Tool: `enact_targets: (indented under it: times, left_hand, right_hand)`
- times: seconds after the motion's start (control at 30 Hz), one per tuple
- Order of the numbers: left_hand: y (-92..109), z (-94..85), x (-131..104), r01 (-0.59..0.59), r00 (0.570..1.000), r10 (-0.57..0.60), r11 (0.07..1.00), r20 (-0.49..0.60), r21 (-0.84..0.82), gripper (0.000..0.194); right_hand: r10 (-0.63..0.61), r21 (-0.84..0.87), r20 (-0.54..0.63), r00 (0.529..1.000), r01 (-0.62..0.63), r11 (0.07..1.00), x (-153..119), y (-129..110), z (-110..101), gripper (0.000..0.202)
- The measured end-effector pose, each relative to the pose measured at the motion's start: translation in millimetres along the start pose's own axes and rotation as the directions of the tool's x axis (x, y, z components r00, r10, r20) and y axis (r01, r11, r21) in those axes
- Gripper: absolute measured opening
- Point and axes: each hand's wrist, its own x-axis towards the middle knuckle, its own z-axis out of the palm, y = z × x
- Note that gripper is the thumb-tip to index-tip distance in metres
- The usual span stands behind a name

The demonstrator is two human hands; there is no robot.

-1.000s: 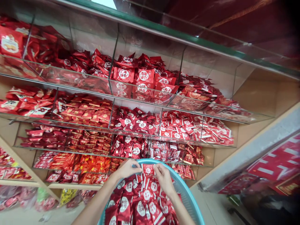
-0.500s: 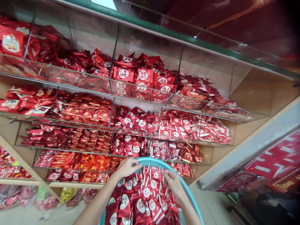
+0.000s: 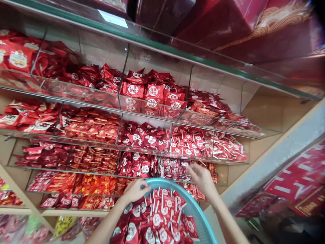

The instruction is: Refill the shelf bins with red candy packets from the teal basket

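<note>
A round teal plastic basket (image 3: 207,226) at the bottom middle is heaped with small red candy packets (image 3: 156,219) bearing white labels. At the basket's far left rim is my left hand (image 3: 135,190), its fingers closed over the edge. My right hand (image 3: 201,177) is raised above the right rim, in front of the lower shelf packets (image 3: 175,168). Its fingers are loosely bent and apart, and I see nothing in them. Part of the basket's near side is cut off by the frame.
Glass-fronted shelves (image 3: 152,117) with dividers hold many red packets across several tiers. Dark red boxes (image 3: 215,23) stand on the top shelf. A wooden side panel (image 3: 264,145) bounds the right, with red printed bags (image 3: 291,179) beyond. Bagged sweets (image 3: 64,226) lie low at left.
My right hand has left the packets in the basket and risen to the right, towards the shelf. My left hand stays at the rim. The view has tilted up slightly.
</note>
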Motion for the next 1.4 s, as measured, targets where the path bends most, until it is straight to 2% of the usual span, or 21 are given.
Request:
enact_targets:
  times: [0.07,0.13,0.23,0.3,0.37,0.43,0.57,0.8,0.93,1.03,1.17,1.33,1.4]
  left_hand:
    - [-0.1,0.2,0.1,-0.001,1.0,0.001,1.0,-0.003,0.003,0.038]
    - [-0.4,0.5,0.0,-0.001,1.0,0.001,1.0,-0.005,0.012,0.037]
    - [-2.1,1.8,-0.3,0.008,1.0,-0.007,1.0,-0.015,0.02,0.036]
    - [-3.9,3.0,-0.1,0.006,1.0,-0.006,1.0,-0.028,0.02,0.035]
    - [-5.2,3.9,0.1,0.001,0.999,0.0,1.0,-0.039,0.022,0.035]
    - [-5.6,4.2,0.3,-0.003,0.999,0.004,1.0,-0.039,0.028,0.035]
    - [-3.6,3.0,-0.3,0.002,1.0,0.0,0.999,-0.023,0.048,0.035]
    - [-0.4,1.6,-1.1,0.02,0.999,-0.018,0.997,-0.032,0.071,0.035]
    - [-1.0,1.5,-1.1,-0.002,0.999,0.005,0.998,-0.039,0.066,0.035]
    - [-1.6,1.6,-0.8,-0.003,0.999,0.006,0.997,-0.039,0.072,0.034]
    - [-2.1,2.3,-0.4,0.001,0.999,0.003,0.996,-0.042,0.088,0.034]
    - [-2.5,2.9,-0.5,0.0,0.999,0.005,0.995,-0.049,0.102,0.033]
    - [-2.5,2.9,-0.8,0.002,0.999,0.003,0.995,-0.048,0.104,0.033]
  right_hand:
    - [-0.114,-0.012,-0.032,0.993,0.114,0.993,34.8,-18.8,-20.2,0.032]
    - [-0.216,-0.024,-0.009,0.976,0.216,0.976,68.3,-29.6,-28.7,0.025]
    - [-0.307,-0.024,0.207,0.929,0.318,0.948,107.5,-29.8,-22.4,0.027]
    - [-0.299,-0.038,0.369,0.88,0.335,0.941,123.5,-23.5,-12.3,0.031]
    - [-0.273,-0.071,0.463,0.844,0.342,0.937,132.5,-16.9,-3.4,0.031]
    - [-0.261,-0.115,0.477,0.839,0.355,0.928,136.3,-13.2,1.8,0.03]
    - [-0.243,-0.182,0.433,0.868,0.348,0.92,137.3,-19.6,-0.2,0.022]
    - [-0.202,-0.099,0.45,0.87,0.273,0.957,146.0,-45.0,-39.5,0.031]
    - [-0.061,-0.244,0.528,0.847,0.22,0.944,151.7,-39.1,-54.5,0.024]
    - [0.022,-0.371,0.532,0.847,0.209,0.905,151.0,-28.0,-52.0,0.017]
    - [0.054,-0.428,0.54,0.84,0.219,0.877,147.9,-17.5,-44.6,0.017]
    - [0.051,-0.442,0.503,0.863,0.206,0.873,144.9,-14.2,-43.7,0.034]
    - [0.045,-0.446,0.503,0.863,0.214,0.869,143.3,-13.9,-45.0,0.034]
